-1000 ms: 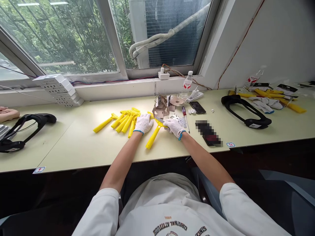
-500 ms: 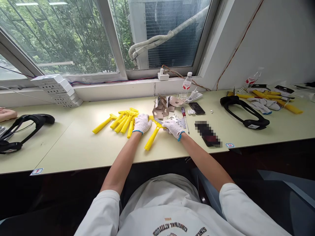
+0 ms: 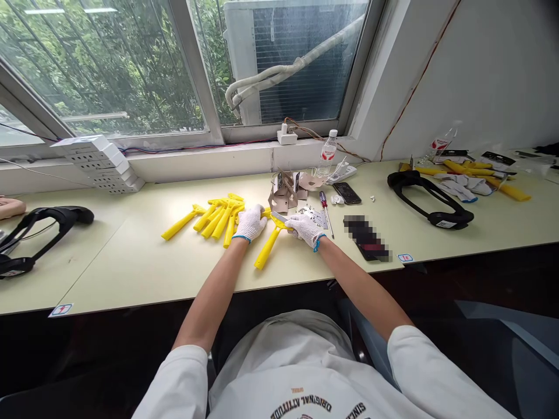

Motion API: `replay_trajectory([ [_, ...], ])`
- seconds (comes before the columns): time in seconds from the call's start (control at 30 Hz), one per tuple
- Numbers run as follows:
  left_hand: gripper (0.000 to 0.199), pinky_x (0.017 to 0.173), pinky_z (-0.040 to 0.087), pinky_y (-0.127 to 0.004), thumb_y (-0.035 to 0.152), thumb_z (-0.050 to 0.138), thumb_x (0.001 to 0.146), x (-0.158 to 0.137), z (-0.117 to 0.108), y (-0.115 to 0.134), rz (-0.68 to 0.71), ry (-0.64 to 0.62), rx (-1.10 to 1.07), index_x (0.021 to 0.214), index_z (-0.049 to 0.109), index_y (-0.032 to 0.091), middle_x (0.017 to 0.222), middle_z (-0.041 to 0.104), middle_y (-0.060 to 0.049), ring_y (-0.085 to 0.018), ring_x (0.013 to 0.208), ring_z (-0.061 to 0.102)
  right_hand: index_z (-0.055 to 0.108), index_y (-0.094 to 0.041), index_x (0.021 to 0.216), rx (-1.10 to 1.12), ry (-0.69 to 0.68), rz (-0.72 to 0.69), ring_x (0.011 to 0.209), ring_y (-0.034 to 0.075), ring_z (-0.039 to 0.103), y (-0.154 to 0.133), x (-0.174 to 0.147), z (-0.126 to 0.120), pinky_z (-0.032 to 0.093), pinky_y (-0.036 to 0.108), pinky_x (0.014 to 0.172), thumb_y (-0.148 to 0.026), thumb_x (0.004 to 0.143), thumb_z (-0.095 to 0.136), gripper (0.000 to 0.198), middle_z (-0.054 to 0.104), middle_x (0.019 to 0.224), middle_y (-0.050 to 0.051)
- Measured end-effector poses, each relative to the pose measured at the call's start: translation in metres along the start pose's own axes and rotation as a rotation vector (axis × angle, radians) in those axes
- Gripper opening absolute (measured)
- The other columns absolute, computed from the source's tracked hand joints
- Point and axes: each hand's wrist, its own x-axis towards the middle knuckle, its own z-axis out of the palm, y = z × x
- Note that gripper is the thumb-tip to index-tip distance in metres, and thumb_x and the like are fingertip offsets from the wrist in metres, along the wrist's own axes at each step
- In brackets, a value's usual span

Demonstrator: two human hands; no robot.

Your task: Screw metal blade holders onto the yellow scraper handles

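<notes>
A yellow scraper (image 3: 267, 248) lies at an angle in front of me, its handle pointing toward the table's front edge. A flat metal blade (image 3: 278, 216) lies along its wide head. My left hand (image 3: 251, 223), in a white knitted glove, is closed at the head's left end, its fingertips partly hidden. At the right end, my right hand (image 3: 304, 229), gloved alike, pinches the head and blade. Just left of my left hand, several yellow scrapers (image 3: 213, 220) lie side by side. Small screws and metal blades (image 3: 322, 217) lie beyond my right hand.
Brown cardboard pieces (image 3: 282, 198) stand behind the hands. To the right are a screwdriver (image 3: 326, 214), a phone (image 3: 347, 192), a partly pixelated dark object (image 3: 367, 238) and a bottle (image 3: 327, 152). Black headsets (image 3: 430, 201) lie at both sides; white boxes (image 3: 102, 166) are stacked at back left.
The view has shifted slightly. Both hands stay at the scraper's head with almost no visible movement, and the scraper lies as before.
</notes>
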Motion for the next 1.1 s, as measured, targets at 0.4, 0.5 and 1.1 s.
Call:
replay_trajectory([
  [0.4,0.016,0.091,0.056,-0.037,0.026,0.072,0.086,-0.015,-0.018,0.009,-0.06,0.354,-0.858,0.101,0.067,0.024,0.099,0.075,-0.005,-0.023,0.094,0.072,0.069,-0.01,0.13,0.057,0.031,-0.054,0.101,0.018,0.072,0.002,-0.015,0.0,0.065,0.032,0.088,-0.042,0.107,0.071,0.04,0.071,0.119,0.01],
  [0.5,0.035,0.093,0.06,-0.038,0.026,0.078,0.082,-0.018,-0.021,0.019,-0.05,0.268,-1.24,0.115,0.066,0.024,0.105,0.076,-0.005,-0.022,0.097,0.073,0.069,-0.01,0.127,0.08,0.027,-0.063,0.094,0.015,0.071,0.0,-0.018,-0.001,0.064,0.028,0.082,-0.042,0.108,0.07,0.038,0.071,0.113,0.008],
  [1.1,0.045,0.07,0.055,-0.025,0.044,0.08,0.089,-0.024,-0.013,0.021,-0.152,-0.128,-1.276,0.127,0.074,0.02,0.1,0.074,-0.005,-0.015,0.079,0.067,0.07,-0.01,0.124,0.221,-0.065,-0.049,0.088,0.012,0.07,0.0,-0.021,0.0,0.063,0.025,0.077,-0.042,0.108,0.07,0.036,0.071,0.108,0.007],
])
